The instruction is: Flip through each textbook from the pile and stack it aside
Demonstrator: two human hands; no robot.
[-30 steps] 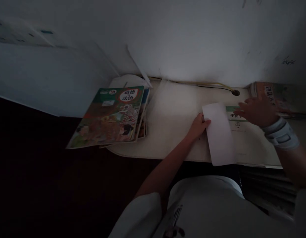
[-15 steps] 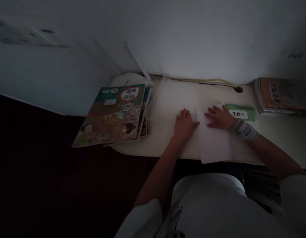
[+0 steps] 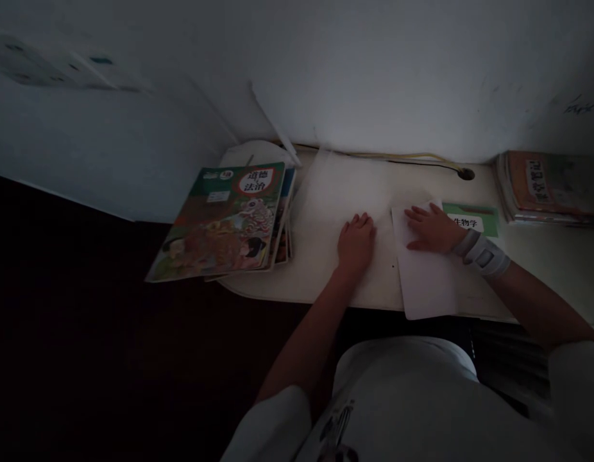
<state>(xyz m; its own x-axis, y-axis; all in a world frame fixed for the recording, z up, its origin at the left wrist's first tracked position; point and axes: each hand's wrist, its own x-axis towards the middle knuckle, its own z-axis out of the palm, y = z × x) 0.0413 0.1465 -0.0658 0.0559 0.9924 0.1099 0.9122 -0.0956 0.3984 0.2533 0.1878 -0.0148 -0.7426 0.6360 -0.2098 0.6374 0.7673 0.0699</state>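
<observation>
My left hand rests on a clear plastic sheet spread over the pale desk, its fingers laid flat and holding nothing. To its right, my right hand lies with spread fingers on top of a white sheet or cover. That white piece partly covers a green book with a white title label. A grey band circles my right wrist. The white piece's lower end reaches the desk's front edge.
A stack of textbooks stands at the left end of the desk, overhanging its edge. More books lie at the right. A yellow cable runs along the wall to a round hole.
The white piece has shifted right under my right hand, widening the gap to my left hand. My left thumb has drawn in beside its fingers.
</observation>
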